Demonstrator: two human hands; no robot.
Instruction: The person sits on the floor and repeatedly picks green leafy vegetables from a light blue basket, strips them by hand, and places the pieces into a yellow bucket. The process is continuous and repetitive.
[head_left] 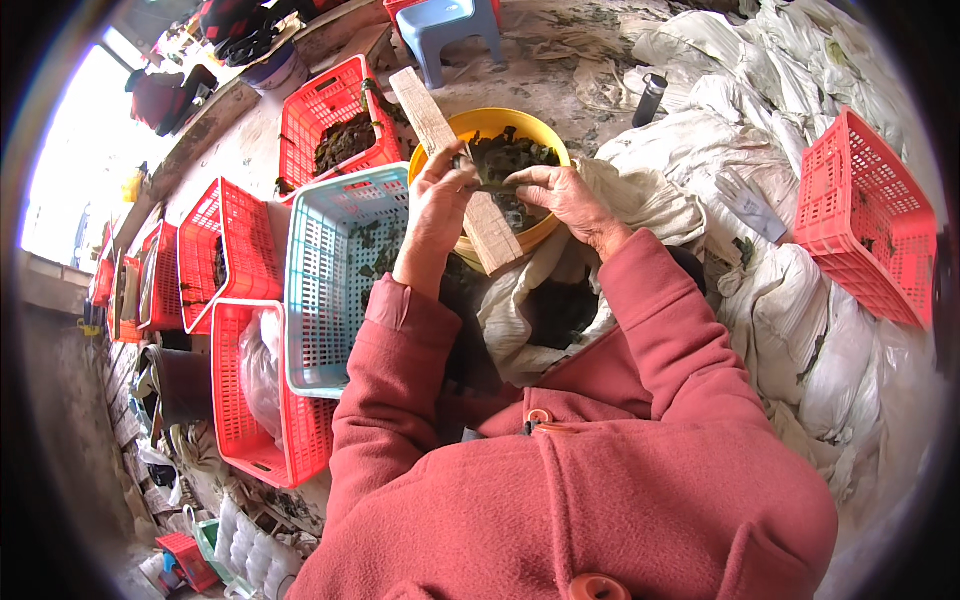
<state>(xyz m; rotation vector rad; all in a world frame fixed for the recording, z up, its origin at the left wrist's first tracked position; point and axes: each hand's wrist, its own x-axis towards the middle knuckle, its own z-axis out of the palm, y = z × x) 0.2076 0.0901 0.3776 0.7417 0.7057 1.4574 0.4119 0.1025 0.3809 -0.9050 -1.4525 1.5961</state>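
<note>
Left hand (440, 190) pinched shut on a small dark tool, likely a short blade (462, 160), tip pointing up beside the plank; the handle is hidden in the fist. Right hand (560, 195) closed on a small dark flat piece (497, 187), thumb and forefinger nipping it, held just over the long pale wooden plank (450, 160). Both hands meet across that plank, which lies slanted over the rim of the round yellow plastic basin (540, 130); the basin holds a heap of dark wet shell-like pieces (510, 152). Just left of the left forearm stands a pale blue slotted plastic crate (335, 280), with a few dark scraps inside. Red slotted plastic crates (240, 250) cluster beyond it. Crumpled white woven sacks (800, 330) lie to the right, carrying another red crate (865, 215). Blue plastic stool (450, 30) well beyond the basin.
</note>
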